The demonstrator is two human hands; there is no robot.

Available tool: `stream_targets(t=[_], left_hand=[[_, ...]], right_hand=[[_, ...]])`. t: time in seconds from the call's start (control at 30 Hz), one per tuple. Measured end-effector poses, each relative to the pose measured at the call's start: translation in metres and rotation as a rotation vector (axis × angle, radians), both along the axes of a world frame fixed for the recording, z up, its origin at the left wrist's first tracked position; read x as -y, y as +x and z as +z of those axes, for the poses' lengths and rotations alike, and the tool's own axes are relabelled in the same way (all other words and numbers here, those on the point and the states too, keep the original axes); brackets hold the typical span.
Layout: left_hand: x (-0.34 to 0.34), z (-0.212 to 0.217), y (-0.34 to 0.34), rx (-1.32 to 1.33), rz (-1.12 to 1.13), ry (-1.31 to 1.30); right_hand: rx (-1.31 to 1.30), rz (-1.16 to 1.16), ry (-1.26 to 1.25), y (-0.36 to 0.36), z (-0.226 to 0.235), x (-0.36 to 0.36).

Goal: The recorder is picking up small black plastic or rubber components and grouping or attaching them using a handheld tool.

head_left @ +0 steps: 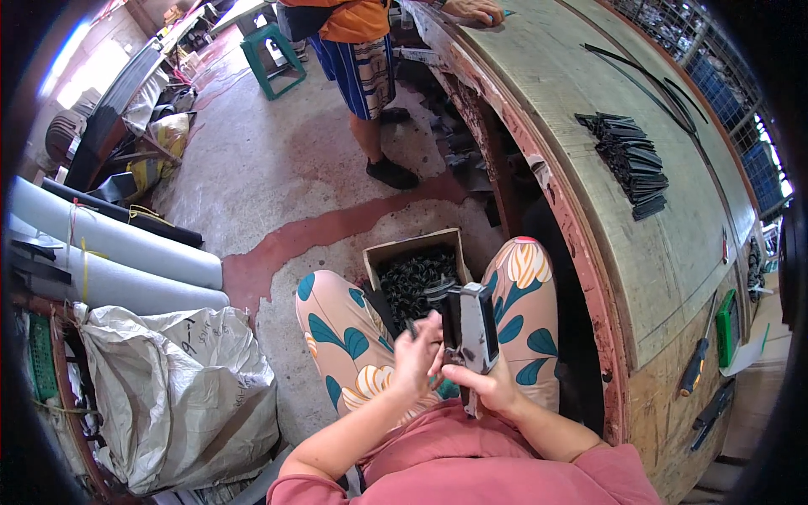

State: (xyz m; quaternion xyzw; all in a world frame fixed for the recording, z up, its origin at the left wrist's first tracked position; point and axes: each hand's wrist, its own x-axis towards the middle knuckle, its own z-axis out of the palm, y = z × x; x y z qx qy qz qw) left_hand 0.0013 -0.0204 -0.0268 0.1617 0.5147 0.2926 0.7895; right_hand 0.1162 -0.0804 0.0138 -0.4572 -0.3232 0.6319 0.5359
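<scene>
Over my lap, my right hand [486, 389] grips a grey and black stapler-like tool [471, 326] from below. My left hand [415, 352] is closed against the tool's left side, fingers pinching a small dark piece; what exactly it pinches is too small to tell. Just beyond my knees on the floor sits an open cardboard box [402, 249] full of small black parts [417, 282]. My legs wear floral-patterned trousers.
A long wooden workbench [656, 261] curves along my right, carrying a stack of black strips [633, 162], a screwdriver [697, 366] and a green object [725, 328]. Another person [362, 59] stands ahead by the bench. Grey rolls [118, 252] and a white sack [181, 383] lie to my left. A green stool [273, 55] stands far ahead.
</scene>
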Motion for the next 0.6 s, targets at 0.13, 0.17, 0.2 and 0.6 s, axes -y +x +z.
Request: stream_targets(t=[0.13, 0.17, 0.2, 0.6], left_hand=[[-0.036, 0.034, -0.02, 0.332, -0.045, 0.27], [-0.042, 0.039, -0.021, 0.417, -0.126, 0.33], [-0.046, 0.045, -0.02, 0.416, -0.127, 0.33], [-0.069, 0.043, -0.016, 0.521, -0.18, 0.182]], right_hand=[[0.087, 0.139, -0.084, 0.011, 0.007, -0.005], [0.123, 0.127, -0.113, 0.009, 0.01, -0.004], [0.158, 0.115, -0.142, 0.008, 0.012, -0.004], [0.237, 0.039, -0.084, 0.007, 0.002, 0.013]])
